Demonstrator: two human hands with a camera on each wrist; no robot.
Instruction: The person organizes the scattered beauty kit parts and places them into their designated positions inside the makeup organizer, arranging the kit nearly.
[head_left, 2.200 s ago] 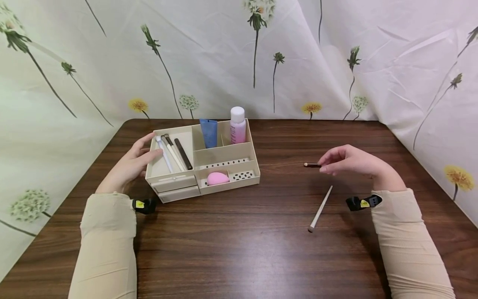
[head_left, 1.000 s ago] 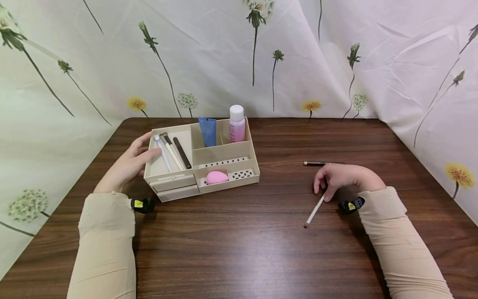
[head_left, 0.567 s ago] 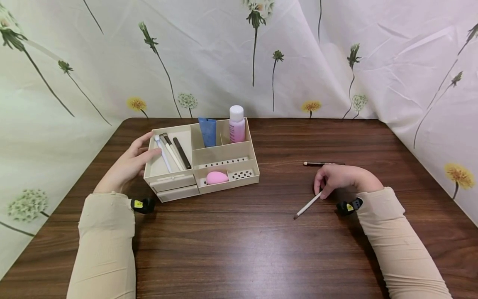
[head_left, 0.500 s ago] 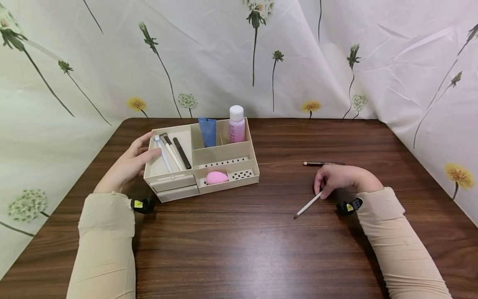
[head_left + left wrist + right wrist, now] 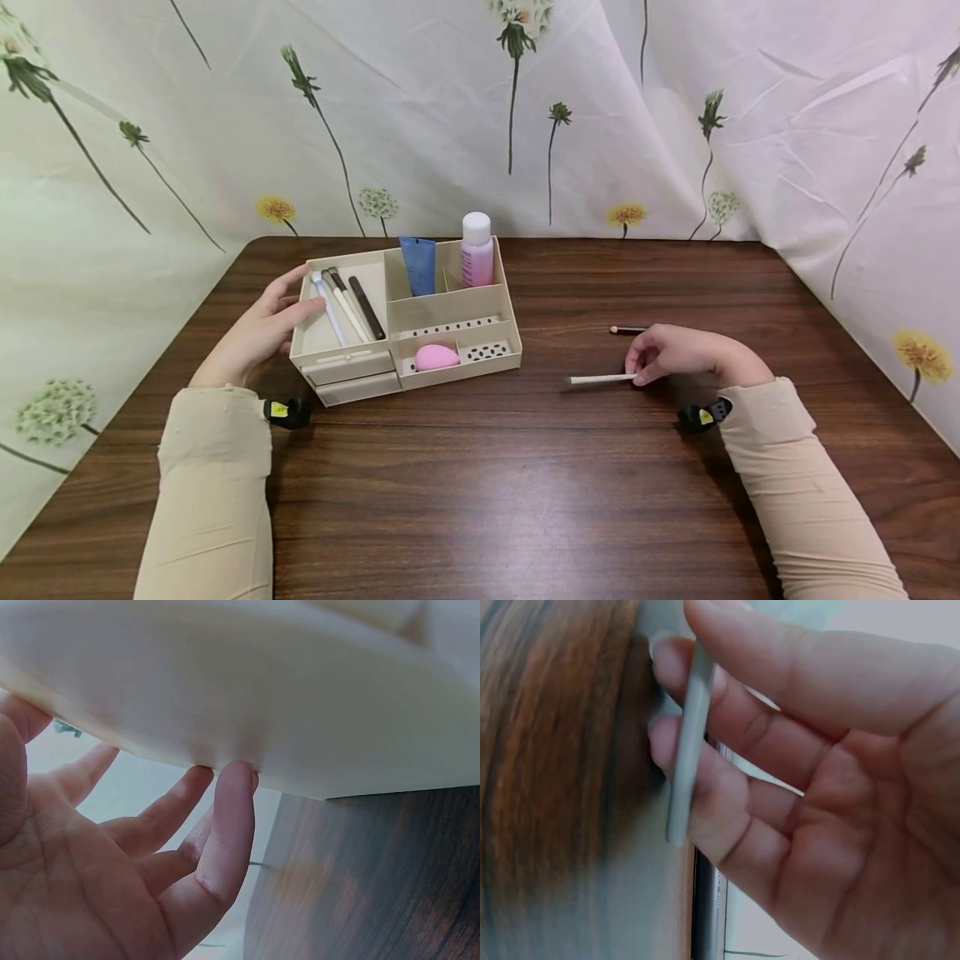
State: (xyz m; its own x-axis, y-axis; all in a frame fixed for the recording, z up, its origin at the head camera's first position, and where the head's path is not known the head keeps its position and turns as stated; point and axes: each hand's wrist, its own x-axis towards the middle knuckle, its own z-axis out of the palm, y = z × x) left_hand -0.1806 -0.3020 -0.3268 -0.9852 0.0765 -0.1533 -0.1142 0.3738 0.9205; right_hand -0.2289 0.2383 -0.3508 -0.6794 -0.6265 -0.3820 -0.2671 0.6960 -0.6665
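Note:
A cream makeup organizer [image 5: 453, 310] stands on the left half of the table. My left hand [image 5: 258, 333] holds its left side, thumb over the rim and fingertips against the outer wall [image 5: 247, 690]. My right hand [image 5: 678, 350] pinches a white-handled makeup brush [image 5: 602, 379] by one end between thumb and fingers. The brush points left, its bristle end blurred. In the right wrist view the pale handle [image 5: 690, 742] crosses in front of the fingers. A dark makeup brush [image 5: 628, 330] lies just behind the right hand, which covers most of it.
Several makeup brushes [image 5: 347, 308] lie in the organizer's left tray. Its other compartments hold a blue tube [image 5: 420, 268], a pink bottle with a white cap [image 5: 477, 254] and a pink makeup sponge [image 5: 437, 357]. Two drawers [image 5: 356, 377] sit below the tray. A floral cloth [image 5: 585, 108] hangs behind the table.
My right hand has set down the dark brush, taken hold of the white one and swung its bristle end leftward and away from me. The left hand stays at the organizer.

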